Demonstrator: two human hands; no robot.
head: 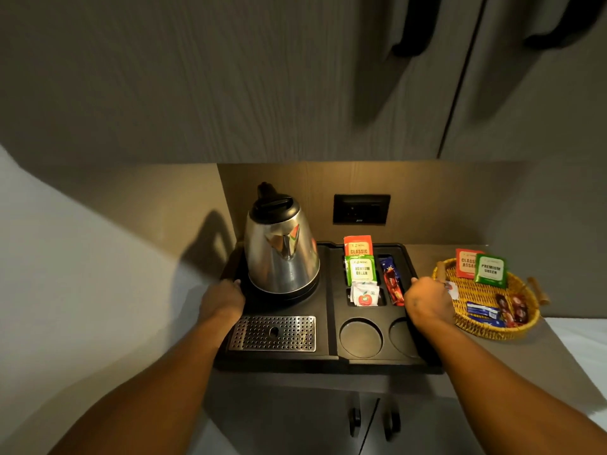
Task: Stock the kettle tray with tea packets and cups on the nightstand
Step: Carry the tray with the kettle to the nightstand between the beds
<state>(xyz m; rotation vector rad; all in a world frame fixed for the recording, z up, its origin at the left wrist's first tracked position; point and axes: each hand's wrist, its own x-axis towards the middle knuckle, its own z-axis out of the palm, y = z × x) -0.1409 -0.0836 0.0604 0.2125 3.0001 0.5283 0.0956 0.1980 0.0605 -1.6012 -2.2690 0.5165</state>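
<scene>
A black kettle tray (326, 323) lies on the nightstand. A steel kettle (281, 249) stands at its back left, above a perforated metal drip grid (273, 333). In the tray's slots stand an orange tea packet (358, 246), a green tea packet (361, 270), white sachets (364, 293) and stick sachets (392, 284). Two round cup recesses (361, 338) at the front hold nothing. My left hand (223, 298) grips the tray's left edge. On the right edge, my right hand (428, 302) is closed around the rim. No cups are in view.
A yellow wicker basket (522, 326) to the right holds an orange packet (466, 262), a green packet (491, 270) and several stick sachets. A black wall socket (361, 209) sits behind the tray. Cupboard doors hang overhead; cabinet doors with handles are below.
</scene>
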